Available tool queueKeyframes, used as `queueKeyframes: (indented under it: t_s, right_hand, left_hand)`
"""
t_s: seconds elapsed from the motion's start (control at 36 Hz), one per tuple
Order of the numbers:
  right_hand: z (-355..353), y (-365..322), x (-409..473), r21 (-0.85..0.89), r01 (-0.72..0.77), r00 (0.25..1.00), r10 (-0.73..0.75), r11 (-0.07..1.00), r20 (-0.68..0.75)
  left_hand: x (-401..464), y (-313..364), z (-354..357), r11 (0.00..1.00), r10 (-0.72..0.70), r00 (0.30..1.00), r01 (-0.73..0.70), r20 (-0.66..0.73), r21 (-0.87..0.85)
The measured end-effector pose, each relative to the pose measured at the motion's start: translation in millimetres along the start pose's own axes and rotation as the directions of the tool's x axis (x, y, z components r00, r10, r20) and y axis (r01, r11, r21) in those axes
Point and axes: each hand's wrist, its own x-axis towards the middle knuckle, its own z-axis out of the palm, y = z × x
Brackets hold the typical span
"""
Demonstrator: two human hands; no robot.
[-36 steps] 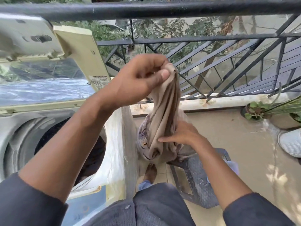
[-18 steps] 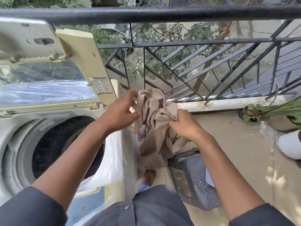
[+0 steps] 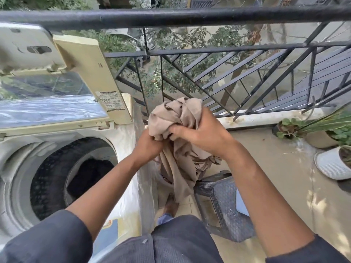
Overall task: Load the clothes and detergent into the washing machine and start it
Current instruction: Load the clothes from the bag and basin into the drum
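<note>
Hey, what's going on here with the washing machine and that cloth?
A person is on a balcony doing laundry. Both hands grip a bunched beige garment: the left hand holds it from below, the right hand clutches it from the side, and its tail hangs down toward a grey wicker stool. The garment is held to the right of the top-loading washing machine, not yet inside. The lid stands open, and something dark already lies in the drum.

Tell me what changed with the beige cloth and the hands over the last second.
The left hand dropped from holding the beige garment up high and now grips it low beside the right hand, which closed on it, bunching it. The washing machine lid stays open, dark laundry in the drum.
</note>
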Motion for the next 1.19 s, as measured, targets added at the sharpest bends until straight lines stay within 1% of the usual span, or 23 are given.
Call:
queueKeyframes:
  t_s: [0.06, 0.11, 0.17, 0.19, 0.25, 0.33, 0.39, 0.44, 0.53, 0.58, 0.64, 0.69, 0.78, 0.86, 0.94, 1.0, 1.08, 1.14, 1.19]
  right_hand:
    - [-9, 14, -1, 0.002, -0.003, 0.999, 0.003, 1.000, 0.042]
    - [-17, 28, -2, 0.056, 0.012, 0.998, -0.015, 0.998, 0.061]
    - [-23, 49, -1, 0.108, -0.045, 0.999, 0.044, 0.993, 0.010]
    - [-26, 63, 0, 0.096, -0.088, 0.996, 0.091, 0.991, -0.026]
    - [-28, 94, 4, -0.016, -0.184, 0.982, 0.183, 0.983, -0.053]
    - [-16, 135, 11, -0.268, -0.338, 0.933, 0.359, 0.902, 0.033]
    - [1, 151, 17, -0.388, -0.351, 0.900, 0.421, 0.852, 0.113]
    - [23, 163, 24, -0.417, -0.328, 0.892, 0.423, 0.847, 0.158]
    - [51, 179, 34, -0.427, -0.348, 0.889, 0.439, 0.835, 0.132]
    - [61, 189, 39, -0.479, -0.368, 0.895, 0.443, 0.797, 0.049]
    - [63, 195, 44, -0.492, -0.406, 0.897, 0.440, 0.770, -0.051]
    - [58, 197, 47, -0.453, -0.465, 0.878, 0.460, 0.761, -0.129]
    - [42, 192, 50, -0.370, -0.503, 0.863, 0.434, 0.781, -0.258]
    - [24, 174, 53, -0.313, -0.473, 0.863, 0.361, 0.823, -0.354]
    - [12, 144, 51, -0.232, -0.432, 0.865, 0.327, 0.871, -0.381]
    - [9, 123, 50, -0.131, -0.365, 0.885, 0.299, 0.922, -0.357]
    - [10, 88, 50, -0.006, -0.234, 0.928, 0.221, 0.972, -0.299]
    - [16, 67, 53, 0.024, -0.130, 0.949, 0.131, 0.991, -0.285]
    - [23, 51, 55, 0.035, -0.050, 0.968, 0.057, 0.998, -0.245]
  left_hand:
    - [2, 3, -9, 0.994, -0.014, 0.999, 0.011, -0.029, -0.108]
    - [3, 6, -20, 0.982, -0.048, 0.996, 0.033, -0.076, -0.186]
    - [6, 11, -33, 0.970, -0.068, 0.988, 0.033, -0.138, -0.241]
    - [8, 16, -40, 0.965, -0.066, 0.984, 0.021, -0.163, -0.261]
    - [10, 30, -54, 0.955, -0.035, 0.981, -0.024, -0.192, -0.295]
    - [16, 54, -70, 0.928, -0.004, 0.971, -0.085, -0.238, -0.364]
    - [20, 67, -78, 0.907, -0.006, 0.965, -0.105, -0.263, -0.408]
    - [22, 79, -85, 0.890, -0.004, 0.963, -0.120, -0.271, -0.441]
    - [21, 88, -90, 0.920, 0.035, 0.960, -0.140, -0.279, -0.366]
    - [19, 86, -93, 0.939, 0.054, 0.961, -0.141, -0.271, -0.313]
    - [16, 82, -95, 0.955, 0.069, 0.963, -0.139, -0.260, -0.262]
    - [13, 80, -97, 0.978, 0.067, 0.960, -0.117, -0.272, -0.173]
    - [8, 73, -99, 0.997, 0.073, 0.956, -0.066, -0.284, 0.037]
    - [9, 59, -95, 0.976, 0.013, 0.959, 0.049, -0.284, 0.212]
    - [12, 48, -81, 0.951, -0.077, 0.969, 0.142, -0.235, 0.275]
    - [13, 39, -71, 0.951, -0.077, 0.983, 0.123, -0.168, 0.283]
    - [10, 26, -53, 0.968, -0.035, 0.999, 0.036, -0.009, 0.250]
    - [10, 19, -40, 0.978, 0.032, 0.996, -0.049, 0.088, 0.203]
    - [10, 17, -29, 0.972, 0.074, 0.990, -0.098, 0.120, 0.212]
